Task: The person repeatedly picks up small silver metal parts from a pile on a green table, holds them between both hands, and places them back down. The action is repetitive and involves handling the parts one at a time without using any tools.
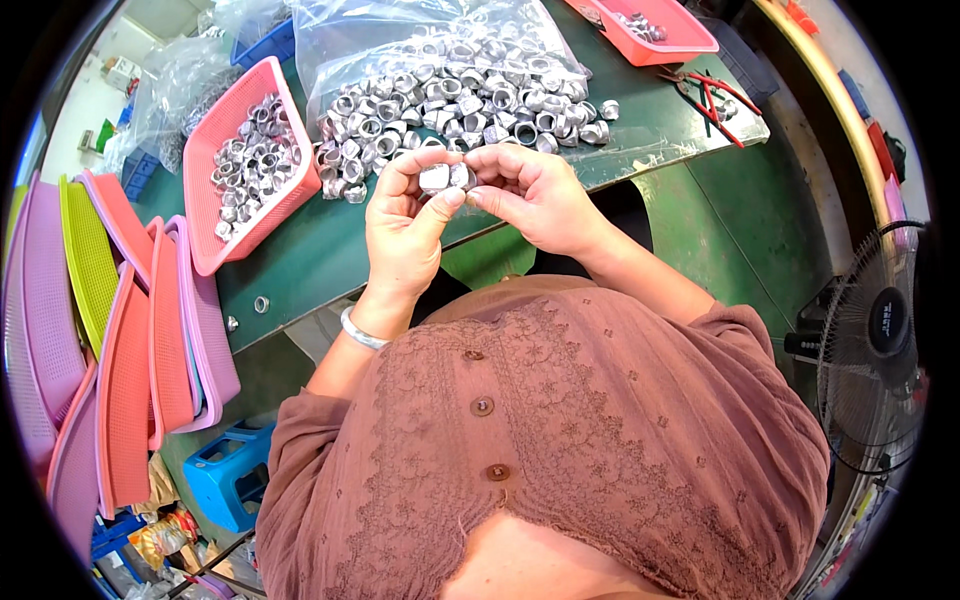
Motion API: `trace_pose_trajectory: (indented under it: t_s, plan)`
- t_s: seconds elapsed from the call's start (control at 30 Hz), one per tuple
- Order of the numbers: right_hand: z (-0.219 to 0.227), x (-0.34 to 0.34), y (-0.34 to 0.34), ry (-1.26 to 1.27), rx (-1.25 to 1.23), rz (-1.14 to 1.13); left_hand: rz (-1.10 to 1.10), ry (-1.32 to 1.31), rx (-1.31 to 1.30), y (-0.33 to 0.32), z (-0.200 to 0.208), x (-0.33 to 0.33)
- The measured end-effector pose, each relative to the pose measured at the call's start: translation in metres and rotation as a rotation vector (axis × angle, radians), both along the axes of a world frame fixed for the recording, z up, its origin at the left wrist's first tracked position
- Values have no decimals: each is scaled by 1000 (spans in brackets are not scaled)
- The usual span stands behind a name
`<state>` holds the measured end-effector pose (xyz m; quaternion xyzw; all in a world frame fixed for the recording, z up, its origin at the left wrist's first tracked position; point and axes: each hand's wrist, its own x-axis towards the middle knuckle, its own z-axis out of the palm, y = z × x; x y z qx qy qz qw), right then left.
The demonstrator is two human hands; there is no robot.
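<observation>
- Rings (435,178) in the head view, 2 by the look of it, silvery and flat-faced, sit side by side just off the near edge of the heap (465,105), raised clear of the green table (640,152).
- Left hand (402,228): thumb and fingers pinch the pair from the heap's near left; I'd keep that hold steady and let it carry the weight.
- Right hand (545,200): thumb and forefinger close on the pair's right side, nearer the heap's middle; a light touch should do for turning, since hard squeezing could make smooth metal slip.
- From where I stand, the flat faces tip up toward the wearer, which seems right: light catches them, so tilt slowly and keep the thumbs off the bright part.
- Staying low and close to the heap looks wise; a dropped piece would likely land among its kind.
- Left of the heap, the pink basket (265,218) holds more rings, and 2 loose pieces (261,304) lie nearer the wearer; I'd keep the left elbow clear of those.
- Right of the heap, red-handled pliers (712,108) lie untouched, best left out of the way.
</observation>
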<state>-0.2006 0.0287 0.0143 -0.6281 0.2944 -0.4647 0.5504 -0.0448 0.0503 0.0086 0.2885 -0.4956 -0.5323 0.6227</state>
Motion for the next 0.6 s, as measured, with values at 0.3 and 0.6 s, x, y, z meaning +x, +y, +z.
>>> trace_pose_trajectory:
  t_s: [0.3, 0.6]
  plan:
    - [-6, -1, 1, -40, -12, 30, 6, -43, -62, 3, 0, 0]
    - [-7, 0, 3, -95, -13, 56, 33, -57, -93, 6, 3, -2]
